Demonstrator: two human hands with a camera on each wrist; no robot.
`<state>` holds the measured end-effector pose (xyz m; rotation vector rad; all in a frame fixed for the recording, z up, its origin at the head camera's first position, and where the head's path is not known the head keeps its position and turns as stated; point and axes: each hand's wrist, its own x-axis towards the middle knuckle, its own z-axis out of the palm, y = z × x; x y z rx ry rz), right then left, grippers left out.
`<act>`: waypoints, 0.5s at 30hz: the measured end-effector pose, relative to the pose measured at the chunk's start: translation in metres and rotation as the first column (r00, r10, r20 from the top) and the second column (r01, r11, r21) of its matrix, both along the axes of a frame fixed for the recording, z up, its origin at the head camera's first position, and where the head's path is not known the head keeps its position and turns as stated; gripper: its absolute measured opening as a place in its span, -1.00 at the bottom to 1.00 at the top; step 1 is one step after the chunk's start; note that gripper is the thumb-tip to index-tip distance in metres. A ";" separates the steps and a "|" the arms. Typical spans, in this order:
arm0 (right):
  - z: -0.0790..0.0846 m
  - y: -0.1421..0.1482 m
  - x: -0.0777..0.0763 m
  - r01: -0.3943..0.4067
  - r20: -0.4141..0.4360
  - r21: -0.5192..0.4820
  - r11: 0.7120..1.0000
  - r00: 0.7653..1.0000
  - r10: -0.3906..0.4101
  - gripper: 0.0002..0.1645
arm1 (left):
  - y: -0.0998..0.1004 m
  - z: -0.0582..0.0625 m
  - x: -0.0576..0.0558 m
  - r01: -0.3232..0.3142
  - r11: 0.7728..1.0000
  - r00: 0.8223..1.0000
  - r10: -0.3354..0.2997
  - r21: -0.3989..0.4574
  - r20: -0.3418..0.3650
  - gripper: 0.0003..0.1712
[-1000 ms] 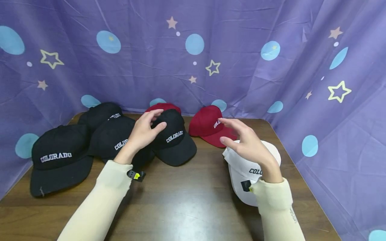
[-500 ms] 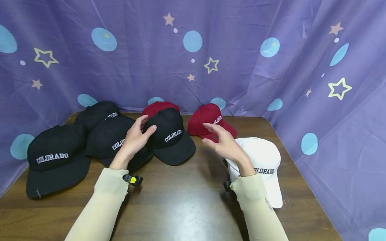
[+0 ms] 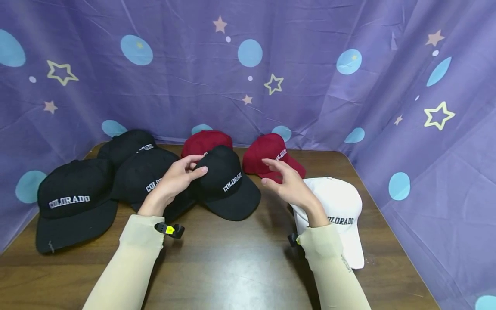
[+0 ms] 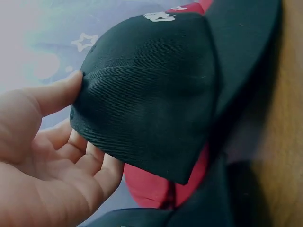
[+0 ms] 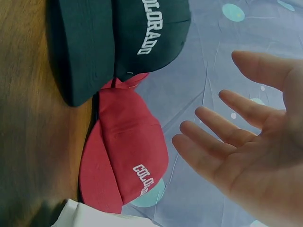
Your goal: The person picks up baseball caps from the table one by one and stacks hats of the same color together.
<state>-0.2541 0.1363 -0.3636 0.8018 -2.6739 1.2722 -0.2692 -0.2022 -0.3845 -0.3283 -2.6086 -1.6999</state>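
Observation:
My left hand (image 3: 176, 178) pinches the back of a black baseball cap (image 3: 221, 172) with white COLORADO lettering. In the left wrist view the thumb (image 4: 61, 94) lies on the cap's outer side, while the other fingers go under its lower edge. The brim points toward the front right. My right hand (image 3: 288, 183) hangs with relaxed, spread fingers between the red cap (image 3: 265, 155) and the white cap (image 3: 333, 202), holding nothing. The right wrist view has the red cap (image 5: 130, 142) beside the black one (image 5: 147, 38), with that open palm to the right.
Several other black caps (image 3: 73, 185) crowd the left side of the wooden table (image 3: 232, 267). Another red cap (image 3: 205, 142) sits partly hidden behind the gripped black one. A purple curtain (image 3: 302, 107) with stars and blue ovals hangs along the back and sides.
The right hand has moved left, away from over the white cap. My left hand has come onto the black cap, which has shifted slightly right and forward, uncovering more of the red cap behind.

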 end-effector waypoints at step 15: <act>0.003 0.002 0.001 -0.043 -0.017 -0.014 0.999 0.999 0.043 -0.25 | 0.006 0.022 0.016 0.294 0.951 0.956 -0.291 -0.095 0.047 -0.48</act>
